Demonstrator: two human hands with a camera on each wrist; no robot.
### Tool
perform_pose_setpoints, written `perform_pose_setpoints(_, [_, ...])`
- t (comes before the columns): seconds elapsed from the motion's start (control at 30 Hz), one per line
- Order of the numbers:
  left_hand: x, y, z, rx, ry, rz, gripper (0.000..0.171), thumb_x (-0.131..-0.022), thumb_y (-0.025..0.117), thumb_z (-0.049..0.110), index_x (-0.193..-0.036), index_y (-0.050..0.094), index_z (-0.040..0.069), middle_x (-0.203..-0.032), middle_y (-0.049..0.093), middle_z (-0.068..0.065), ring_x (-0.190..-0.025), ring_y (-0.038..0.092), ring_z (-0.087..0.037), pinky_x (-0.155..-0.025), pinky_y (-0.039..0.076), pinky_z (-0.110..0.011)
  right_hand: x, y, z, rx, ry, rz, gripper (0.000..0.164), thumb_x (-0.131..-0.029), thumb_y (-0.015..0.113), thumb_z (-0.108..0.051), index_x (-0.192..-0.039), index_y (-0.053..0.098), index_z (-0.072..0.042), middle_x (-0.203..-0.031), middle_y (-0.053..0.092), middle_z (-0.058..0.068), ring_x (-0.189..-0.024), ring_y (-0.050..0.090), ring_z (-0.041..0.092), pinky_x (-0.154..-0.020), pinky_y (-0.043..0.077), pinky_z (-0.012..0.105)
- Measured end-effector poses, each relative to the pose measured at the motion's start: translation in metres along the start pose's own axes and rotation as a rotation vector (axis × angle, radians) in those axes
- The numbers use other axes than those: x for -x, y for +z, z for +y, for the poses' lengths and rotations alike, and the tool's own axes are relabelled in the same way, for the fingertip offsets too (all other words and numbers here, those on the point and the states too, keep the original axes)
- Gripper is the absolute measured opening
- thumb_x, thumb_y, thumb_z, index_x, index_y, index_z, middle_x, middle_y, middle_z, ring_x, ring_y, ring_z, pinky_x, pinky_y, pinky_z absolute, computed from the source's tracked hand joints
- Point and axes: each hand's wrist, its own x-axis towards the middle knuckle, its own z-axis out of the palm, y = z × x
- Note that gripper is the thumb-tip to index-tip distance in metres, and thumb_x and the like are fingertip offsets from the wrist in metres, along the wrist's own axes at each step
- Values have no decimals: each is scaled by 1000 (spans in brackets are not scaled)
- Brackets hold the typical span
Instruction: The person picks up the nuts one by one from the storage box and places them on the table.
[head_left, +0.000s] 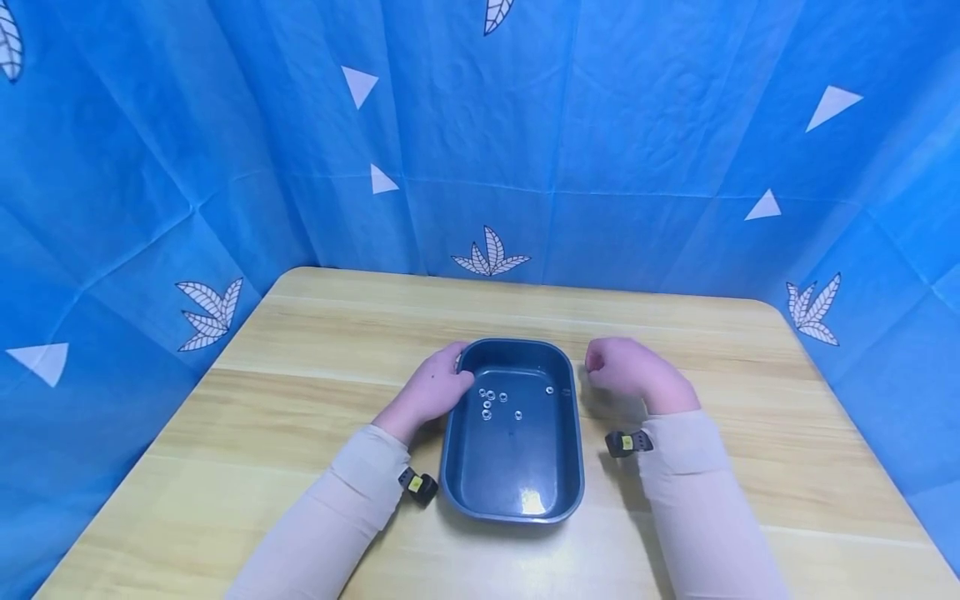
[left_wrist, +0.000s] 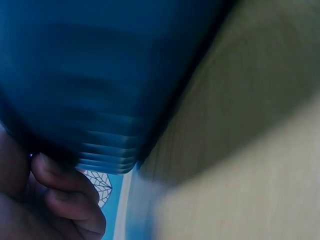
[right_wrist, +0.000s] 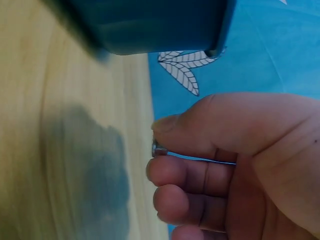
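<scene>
A dark blue rectangular tray (head_left: 513, 467) lies lengthwise in the middle of the wooden table. Several small shiny metal nuts (head_left: 487, 414) are scattered on its floor, mostly toward the upper left. My left hand (head_left: 435, 387) grips the tray's left rim, thumb over the edge; in the left wrist view its curled fingers (left_wrist: 75, 205) are against the outer wall. To the right of the tray, held off the tabletop, is my right hand (head_left: 633, 371). Between its thumb and index finger it pinches one small metal nut (right_wrist: 158, 149), best seen in the right wrist view.
The light wooden table (head_left: 315, 400) extends around the tray on all sides. Behind it and at both sides hangs a blue curtain (head_left: 480, 125) with white leaf and triangle prints. Each wrist wears a small black camera (head_left: 619, 443) on a strap.
</scene>
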Motion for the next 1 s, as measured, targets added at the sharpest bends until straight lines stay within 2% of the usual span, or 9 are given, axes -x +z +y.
perform_pose_setpoints(0.17, [1, 3, -2, 7, 3, -21, 54, -97, 54, 16, -151, 46, 11, -143, 57, -8, -133, 51, -32, -109, 40, -59, 0, 8, 1, -1, 39, -61, 9, -88, 61, -10, -92, 67, -14, -88, 64, 2, -84, 58, 23, -77, 51, 42])
perform_pose_setpoints(0.6, [2, 0, -2, -5, 3, -11, 54, -98, 55, 17, -151, 46, 11, -143, 57, -9, -134, 51, -33, -110, 40, -58, -7, 17, -1, 58, 22, -82, 11, -83, 62, -4, -90, 65, -13, -86, 63, 2, -81, 57, 23, -73, 50, 41])
perform_pose_setpoints(1.0, [0, -1, -1, -2, -2, -7, 56, -97, 55, 18, -152, 45, 13, -144, 56, -8, -135, 49, -32, -110, 39, -59, -5, 10, -3, 41, 18, -45, 12, -86, 62, -10, -96, 67, -14, -93, 66, 2, -89, 60, 24, -83, 52, 47])
